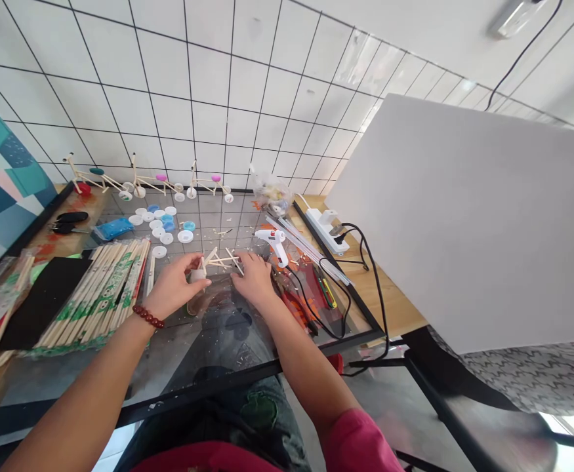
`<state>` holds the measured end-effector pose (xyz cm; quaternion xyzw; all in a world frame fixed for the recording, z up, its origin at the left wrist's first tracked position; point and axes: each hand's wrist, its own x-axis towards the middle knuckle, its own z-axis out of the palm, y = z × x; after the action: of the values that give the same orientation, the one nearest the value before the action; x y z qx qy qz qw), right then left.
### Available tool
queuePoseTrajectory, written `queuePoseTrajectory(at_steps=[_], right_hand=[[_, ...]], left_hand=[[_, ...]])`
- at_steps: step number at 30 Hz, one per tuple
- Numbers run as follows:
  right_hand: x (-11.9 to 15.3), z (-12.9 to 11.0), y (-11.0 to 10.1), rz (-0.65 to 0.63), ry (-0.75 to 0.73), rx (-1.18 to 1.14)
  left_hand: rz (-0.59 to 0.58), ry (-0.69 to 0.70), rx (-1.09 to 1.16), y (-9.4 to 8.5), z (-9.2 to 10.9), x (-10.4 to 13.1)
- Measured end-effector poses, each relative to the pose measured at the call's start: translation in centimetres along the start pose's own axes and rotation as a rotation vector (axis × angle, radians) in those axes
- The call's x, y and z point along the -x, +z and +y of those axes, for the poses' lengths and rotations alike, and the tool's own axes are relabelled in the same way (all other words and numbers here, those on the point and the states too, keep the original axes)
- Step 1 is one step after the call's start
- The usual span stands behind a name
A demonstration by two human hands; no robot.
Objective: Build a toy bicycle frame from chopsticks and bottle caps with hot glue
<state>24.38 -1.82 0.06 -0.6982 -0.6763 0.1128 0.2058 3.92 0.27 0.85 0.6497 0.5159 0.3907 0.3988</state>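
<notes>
Near the middle of the glass tabletop, my left hand point(178, 282) has its thumb and fingers closed on a small white wheel point(198, 275) at the left end of a small stick frame point(220, 262). My right hand point(254, 278) rests at the frame's other end, its fingers bent round a thin stick. The frame is made of pale wooden sticks, some crossing. A white glue gun point(274, 244) lies just beyond my right hand. Several white and blue bottle caps point(166, 238) are scattered behind my left hand.
Bundled chopsticks point(94, 295) and a black sheet point(45, 301) lie left. Finished stick models point(143, 180) stand along the tiled wall. Right are glue sticks point(311, 246), red pliers point(299, 311), a cutter point(327, 292), a power strip point(327, 231) and looping black cords. A white panel point(464, 216) stands farther right.
</notes>
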Motion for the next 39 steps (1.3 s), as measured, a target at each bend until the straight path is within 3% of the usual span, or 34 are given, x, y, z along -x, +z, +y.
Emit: queuePoseTrajectory(at_steps=[9, 15, 27, 34, 39], right_hand=[[-0.2, 0.1, 0.2, -0.010, 0.024, -0.075], [-0.4, 0.2, 0.3, 0.035, 0.033, -0.216], [-0.1, -0.1, 0.6, 0.091, -0.084, -0.292], [0.0, -0.3, 0.5, 0.105, -0.092, -0.287], [0.0, -0.4, 0.6, 0.103, -0.092, -0.314]], left_hand=[[-0.059, -0.017, -0.229, 0.0, 0.8, 0.3], [-0.058, -0.108, -0.028, 0.0, 0.6, 0.1], [-0.061, -0.129, 0.202, 0.1, 0.8, 0.0], [0.005, -0.207, 0.394, 0.2, 0.2, -0.2], [0.030, -0.231, 0.404, 0.3, -0.4, -0.4]])
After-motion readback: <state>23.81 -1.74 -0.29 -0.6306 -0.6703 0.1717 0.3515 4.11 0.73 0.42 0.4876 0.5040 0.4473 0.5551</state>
